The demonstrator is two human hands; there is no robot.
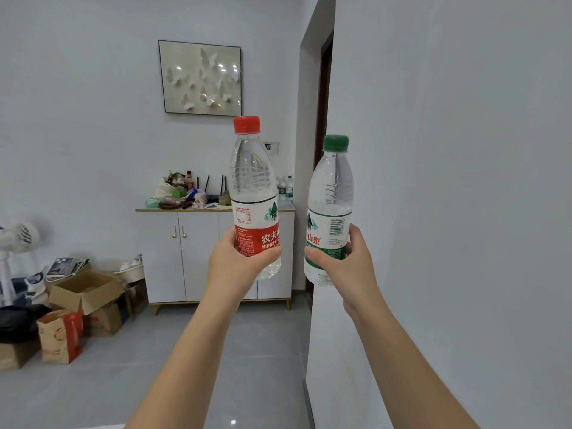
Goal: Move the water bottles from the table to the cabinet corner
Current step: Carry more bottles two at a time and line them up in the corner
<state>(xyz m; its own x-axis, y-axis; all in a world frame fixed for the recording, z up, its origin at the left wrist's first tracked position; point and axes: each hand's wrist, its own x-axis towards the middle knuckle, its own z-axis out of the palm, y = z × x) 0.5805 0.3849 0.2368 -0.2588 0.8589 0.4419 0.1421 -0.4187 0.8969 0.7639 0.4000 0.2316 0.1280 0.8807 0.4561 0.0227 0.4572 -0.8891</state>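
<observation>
My left hand (238, 263) grips a clear water bottle with a red cap and red label (253, 187), held upright in front of me. My right hand (349, 267) grips a second clear water bottle with a green cap and green label (331, 193), also upright and a little lower. Both are held in the air, apart from each other. Beyond them stands a white cabinet (198, 258) with gold trim against the far wall. Several small bottles (286, 188) stand at its right back corner.
The cabinet top carries a clutter of bags, jars and sticks (185, 193). Cardboard boxes (86, 292), a paper bag (60, 335) and a white fan (15, 243) crowd the floor at the left. A white wall (433, 181) runs close on my right, with a doorway (323, 103) beyond.
</observation>
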